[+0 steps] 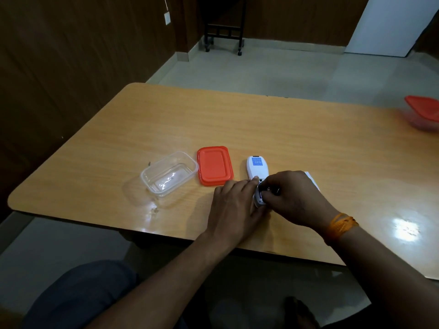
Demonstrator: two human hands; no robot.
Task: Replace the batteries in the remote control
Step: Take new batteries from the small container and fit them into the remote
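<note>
A white remote control (257, 168) lies face down on the wooden table (166, 119), a blue label on its back. My left hand (234, 205) grips the remote's near end from the left. My right hand (293, 198) covers the open battery compartment, fingers pinched on a battery (261, 192) at the near end. Part of a white flat piece (311, 178) shows behind my right hand; I cannot tell what it is.
An open clear plastic box (169, 173) sits left of the remote, with its orange lid (215, 165) lying flat between them. A second box with an orange lid (424, 112) stands at the table's far right edge. A black wheeled stand (224, 32) is on the floor beyond.
</note>
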